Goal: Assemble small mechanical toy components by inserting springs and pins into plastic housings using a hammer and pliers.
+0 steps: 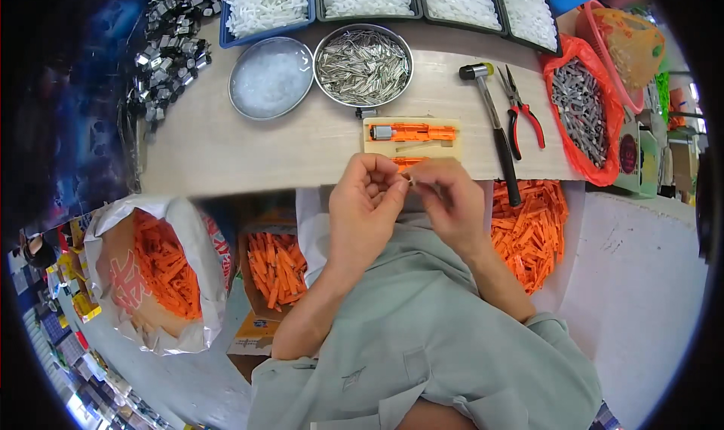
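My left hand (364, 204) and my right hand (446, 198) meet at the near edge of the wooden table (249, 143), fingertips pinched together on a small metal part (408, 178). Just beyond them lies a pale wooden jig (412, 137) with an orange plastic piece (415, 133) and a small grey motor seated in it. Part of a second orange piece shows below the jig, half hidden by my fingers.
Two round metal bowls stand behind the jig, one with clear bits (271, 77), one with metal pins (363, 66). A hammer (495, 128) and red pliers (522, 112) lie right. Orange parts fill a white bag (162, 268), a box (275, 268) and a pile (532, 222). Trays of white parts (268, 4) line the back.
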`<state>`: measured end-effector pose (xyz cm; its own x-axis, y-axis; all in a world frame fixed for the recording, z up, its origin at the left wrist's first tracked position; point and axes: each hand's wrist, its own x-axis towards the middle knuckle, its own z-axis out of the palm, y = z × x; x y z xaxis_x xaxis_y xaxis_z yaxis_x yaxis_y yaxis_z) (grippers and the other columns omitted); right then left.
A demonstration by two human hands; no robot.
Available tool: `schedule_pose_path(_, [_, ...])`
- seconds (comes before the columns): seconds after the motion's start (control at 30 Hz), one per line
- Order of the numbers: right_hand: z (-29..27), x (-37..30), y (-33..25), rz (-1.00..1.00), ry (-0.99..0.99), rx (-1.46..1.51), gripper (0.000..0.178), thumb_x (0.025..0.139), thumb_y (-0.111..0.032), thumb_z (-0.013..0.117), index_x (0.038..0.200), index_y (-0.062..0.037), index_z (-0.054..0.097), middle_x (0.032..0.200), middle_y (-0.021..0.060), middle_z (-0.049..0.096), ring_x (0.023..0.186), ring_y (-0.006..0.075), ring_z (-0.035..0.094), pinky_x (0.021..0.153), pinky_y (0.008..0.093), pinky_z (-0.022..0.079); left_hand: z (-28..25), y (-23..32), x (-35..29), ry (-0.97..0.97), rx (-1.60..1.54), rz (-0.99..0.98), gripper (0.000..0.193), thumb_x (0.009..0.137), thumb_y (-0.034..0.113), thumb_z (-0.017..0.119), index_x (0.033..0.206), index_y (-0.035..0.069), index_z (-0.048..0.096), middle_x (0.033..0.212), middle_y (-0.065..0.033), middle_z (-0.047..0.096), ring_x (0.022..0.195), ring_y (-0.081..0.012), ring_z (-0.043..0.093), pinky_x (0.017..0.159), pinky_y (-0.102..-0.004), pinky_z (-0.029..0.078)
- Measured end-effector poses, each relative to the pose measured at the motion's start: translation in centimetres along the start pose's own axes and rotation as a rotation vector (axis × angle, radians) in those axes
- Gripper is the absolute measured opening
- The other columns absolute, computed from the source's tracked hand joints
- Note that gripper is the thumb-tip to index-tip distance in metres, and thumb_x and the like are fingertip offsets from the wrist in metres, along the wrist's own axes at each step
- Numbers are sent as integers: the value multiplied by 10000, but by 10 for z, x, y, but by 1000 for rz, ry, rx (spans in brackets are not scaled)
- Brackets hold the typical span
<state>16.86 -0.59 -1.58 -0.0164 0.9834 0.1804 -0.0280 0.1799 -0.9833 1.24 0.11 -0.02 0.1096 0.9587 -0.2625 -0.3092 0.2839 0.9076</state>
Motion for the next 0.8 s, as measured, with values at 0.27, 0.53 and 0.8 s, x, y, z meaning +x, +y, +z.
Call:
schedule_pose_path(0.27, [-5, 8, -23, -212, -206, -517, 249, 816, 99, 684, 1036, -4, 630, 966, 135, 663, 833, 281, 681, 711, 339, 559, -8, 9, 6, -43, -138, -103, 227, 938, -51, 634, 1152, -23, 564, 1016, -70, 639, 895, -96, 657, 798, -245, 586])
schedule_pose_path(0.53, [-31, 44, -11, -119, -381, -374, 229, 812, 105, 673, 1003, -17, 637, 956, 106, 683, 859, 241, 677, 759, 323, 536, -4, 18, 26, -43, 17, -17, 156, 942, -13, 654, 1090, -52, 627, 958, -71, 684, 851, -94, 667, 743, -246, 598])
schedule_pose_path(0.8, [-19, 62, -5, -356, -309, -601, 219, 740, 74, 694, 916, -23, 605, 851, 77, 632, 803, 259, 619, 721, 355, 497, -12, 21, 50, -144, 300, 26, 181, 943, 8, 662, 1117, -44, 654, 948, -69, 719, 818, -101, 678, 719, -251, 585])
